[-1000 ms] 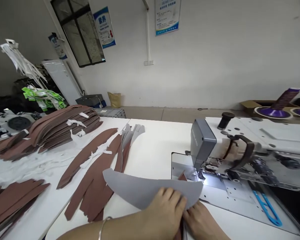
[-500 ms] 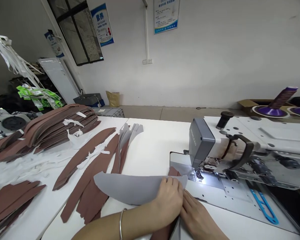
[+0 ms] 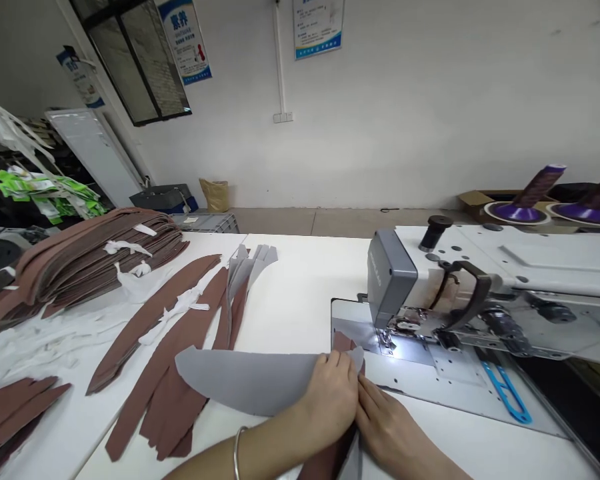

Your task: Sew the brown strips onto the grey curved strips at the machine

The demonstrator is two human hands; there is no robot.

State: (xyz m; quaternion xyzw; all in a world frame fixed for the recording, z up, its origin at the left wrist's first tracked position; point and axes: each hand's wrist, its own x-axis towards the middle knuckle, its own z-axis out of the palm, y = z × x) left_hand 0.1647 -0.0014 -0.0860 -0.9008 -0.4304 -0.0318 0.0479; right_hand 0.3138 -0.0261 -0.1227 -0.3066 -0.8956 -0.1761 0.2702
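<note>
Near the front of the white table, my left hand [image 3: 331,393] is closed on the right part of a long curved grey fabric panel [image 3: 250,377]. My right hand [image 3: 387,423] presses against it, its fingers bent together at the edge of a brown fabric piece [image 3: 325,460] that runs down below the hands. The brown tip [image 3: 343,341] shows beyond my left knuckles. What lies between the fingertips is hidden. Just to the right and behind stands a sewing machine [image 3: 395,277], its lit needle area [image 3: 386,341] apart from both hands.
Brown fabric strips [image 3: 165,373] lie left of the hands, with a tied stack [image 3: 100,257] behind them and more brown pieces [image 3: 15,413] at far left. A blue tool [image 3: 507,393] rests on the machine bed. Purple thread cones [image 3: 530,197] stand behind the machine.
The view has turned slightly to the right, so the surroundings sit further left. Both hands keep their hold on the fabric, with little movement relative to it.
</note>
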